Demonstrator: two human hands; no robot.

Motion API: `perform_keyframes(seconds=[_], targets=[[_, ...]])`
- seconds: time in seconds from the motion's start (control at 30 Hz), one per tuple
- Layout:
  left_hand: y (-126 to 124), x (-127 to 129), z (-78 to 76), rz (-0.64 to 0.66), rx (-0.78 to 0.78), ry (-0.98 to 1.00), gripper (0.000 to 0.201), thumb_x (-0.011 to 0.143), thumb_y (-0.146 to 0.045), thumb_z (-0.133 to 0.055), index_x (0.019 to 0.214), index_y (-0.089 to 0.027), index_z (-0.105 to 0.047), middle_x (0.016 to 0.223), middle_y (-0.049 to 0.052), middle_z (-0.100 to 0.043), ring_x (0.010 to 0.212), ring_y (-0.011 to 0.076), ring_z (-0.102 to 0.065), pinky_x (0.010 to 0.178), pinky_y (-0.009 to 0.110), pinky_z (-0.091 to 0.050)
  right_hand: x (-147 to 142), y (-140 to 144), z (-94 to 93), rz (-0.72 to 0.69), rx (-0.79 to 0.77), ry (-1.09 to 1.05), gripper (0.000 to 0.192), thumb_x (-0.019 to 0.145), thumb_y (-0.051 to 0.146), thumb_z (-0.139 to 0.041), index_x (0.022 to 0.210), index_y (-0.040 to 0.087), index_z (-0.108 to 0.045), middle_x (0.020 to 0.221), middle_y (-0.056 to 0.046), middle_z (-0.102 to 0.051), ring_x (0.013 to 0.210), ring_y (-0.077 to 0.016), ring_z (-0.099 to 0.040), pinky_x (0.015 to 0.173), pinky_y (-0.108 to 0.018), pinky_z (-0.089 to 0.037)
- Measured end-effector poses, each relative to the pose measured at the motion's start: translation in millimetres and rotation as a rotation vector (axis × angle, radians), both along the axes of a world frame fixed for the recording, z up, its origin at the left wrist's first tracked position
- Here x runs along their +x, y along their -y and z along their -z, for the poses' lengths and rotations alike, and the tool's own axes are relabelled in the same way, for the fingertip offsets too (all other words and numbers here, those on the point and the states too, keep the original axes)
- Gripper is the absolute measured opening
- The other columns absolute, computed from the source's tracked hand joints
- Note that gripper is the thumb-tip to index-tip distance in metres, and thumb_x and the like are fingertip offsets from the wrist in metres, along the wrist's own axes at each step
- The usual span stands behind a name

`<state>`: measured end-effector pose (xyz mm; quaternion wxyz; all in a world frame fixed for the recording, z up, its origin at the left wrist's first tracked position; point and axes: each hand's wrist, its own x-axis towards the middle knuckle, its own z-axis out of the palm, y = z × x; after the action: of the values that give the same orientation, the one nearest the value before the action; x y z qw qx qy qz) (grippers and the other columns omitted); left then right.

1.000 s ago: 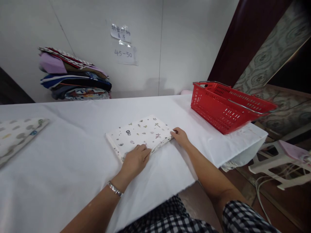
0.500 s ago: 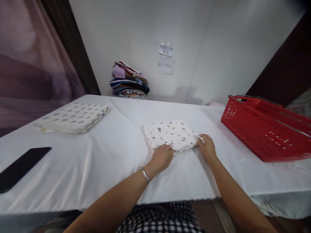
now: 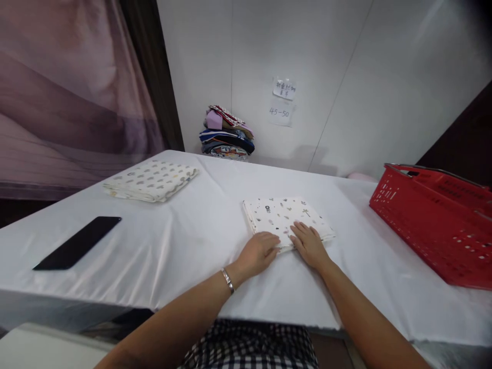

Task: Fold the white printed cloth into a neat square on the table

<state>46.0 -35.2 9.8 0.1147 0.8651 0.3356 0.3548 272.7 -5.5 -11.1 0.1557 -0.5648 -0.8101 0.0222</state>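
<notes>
A folded white cloth (image 3: 284,215) printed with small plants and figures lies on the white-covered table in front of me. My left hand (image 3: 258,253), a silver bracelet on its wrist, is at the cloth's near left corner. Its fingers curl over the top and the thumb is against the near edge. My right hand (image 3: 310,247) rests palm down on the near part of the cloth, fingers stretched out and slightly spread. Part of the near edge is hidden under my hands.
Another folded cloth (image 3: 154,179) with grey cloud-like shapes lies at the left, behind a black phone-like slab (image 3: 79,243). A red plastic basket (image 3: 430,225) stands at the right. Folded fabrics (image 3: 226,136) are stacked by the wall, left of paper signs (image 3: 281,113).
My right hand has moved left from the cloth's right corner and now lies flat on top near my left hand. My left hand stays at the near left corner. The view has shifted left.
</notes>
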Motion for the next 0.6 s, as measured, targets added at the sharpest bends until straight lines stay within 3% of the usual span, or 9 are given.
perform_keyframes(seconds=[0.1,0.23,0.43,0.6], targets=[[-32,-13,-3.4,-0.156,0.021,-0.028,0.027,0.089,-0.03,-0.045,0.11,-0.019,-0.059,0.117,0.008,-0.062,0.116,0.0207,-0.05,0.102,0.04,-0.035,0,0,1.5,0.012,0.015,0.0,0.044,0.093,0.041,-0.031,0.13,0.025,-0.048,0.141,-0.004,-0.041,0.133,-0.0212,-0.031,0.107,-0.045,-0.022],[-66,-25,6.1,-0.338,-0.15,-0.19,0.041,0.086,-0.037,-0.048,0.122,-0.016,-0.052,0.136,0.011,-0.046,0.132,0.0288,-0.031,0.107,0.05,-0.025,-1,3,0.7,0.015,-0.005,-0.019,0.045,0.093,0.042,-0.03,0.13,0.025,-0.048,0.142,-0.004,-0.04,0.133,-0.0216,-0.029,0.107,-0.046,-0.021],[-70,-28,25.0,-0.341,-0.192,-0.208,0.046,0.091,-0.037,-0.036,0.13,-0.014,-0.045,0.144,0.01,-0.036,0.137,0.0265,-0.019,0.108,0.045,-0.026,-9,-7,-23.4,0.044,-0.184,-0.064,0.047,0.091,0.045,-0.032,0.132,0.025,-0.046,0.144,-0.005,-0.037,0.135,-0.0224,-0.025,0.109,-0.046,-0.018],[-68,-28,20.1,-0.362,-0.242,-0.242,0.046,0.091,-0.039,-0.035,0.131,-0.018,-0.044,0.145,0.008,-0.034,0.137,0.0256,-0.019,0.108,0.046,-0.023,-16,-56,-42.2,0.084,-0.091,0.012,0.052,0.091,0.044,-0.033,0.137,0.022,-0.037,0.15,-0.006,-0.023,0.139,-0.0225,-0.012,0.11,-0.044,-0.013]])
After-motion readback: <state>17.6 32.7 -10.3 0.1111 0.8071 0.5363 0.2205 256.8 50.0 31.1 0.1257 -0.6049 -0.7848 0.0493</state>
